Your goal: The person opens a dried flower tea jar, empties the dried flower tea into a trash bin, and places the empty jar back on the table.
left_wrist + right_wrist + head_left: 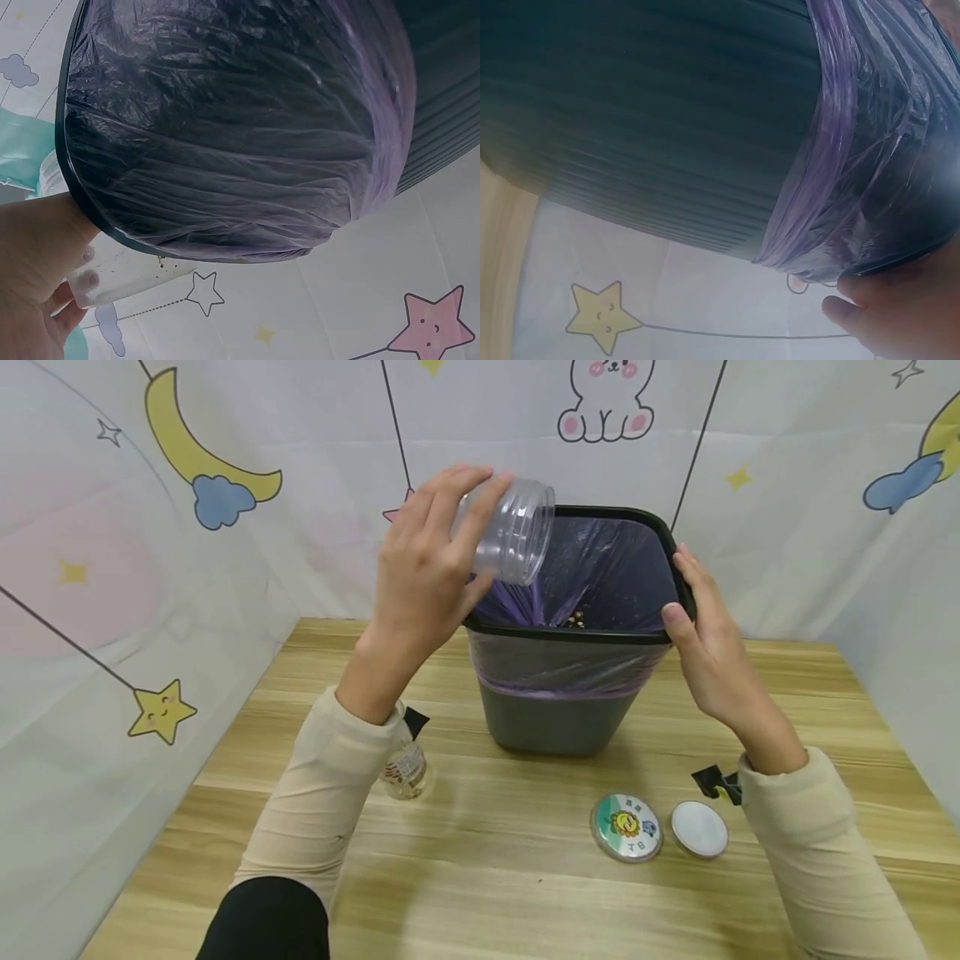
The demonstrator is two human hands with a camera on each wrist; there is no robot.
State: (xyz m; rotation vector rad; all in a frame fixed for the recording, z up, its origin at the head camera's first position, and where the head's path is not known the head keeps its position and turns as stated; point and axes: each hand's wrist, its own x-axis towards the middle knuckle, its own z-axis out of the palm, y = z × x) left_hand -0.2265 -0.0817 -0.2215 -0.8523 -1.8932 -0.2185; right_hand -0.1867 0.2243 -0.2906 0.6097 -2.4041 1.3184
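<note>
In the head view my left hand grips a clear plastic jar, tipped on its side over the left rim of a grey trash can. The jar's mouth faces right, above the can's opening. A purple translucent bag lines the can and folds over its black rim. Small brownish bits lie inside. My right hand holds the can's right rim, thumb in front and fingers along the side. The left wrist view shows the jar partly behind the rim, with a few dark specks on its wall.
A small clear bottle with a label stands left of the can, partly behind my left sleeve. Two round lids, one printed and one white, lie on the wooden table at front right. A printed curtain hangs behind.
</note>
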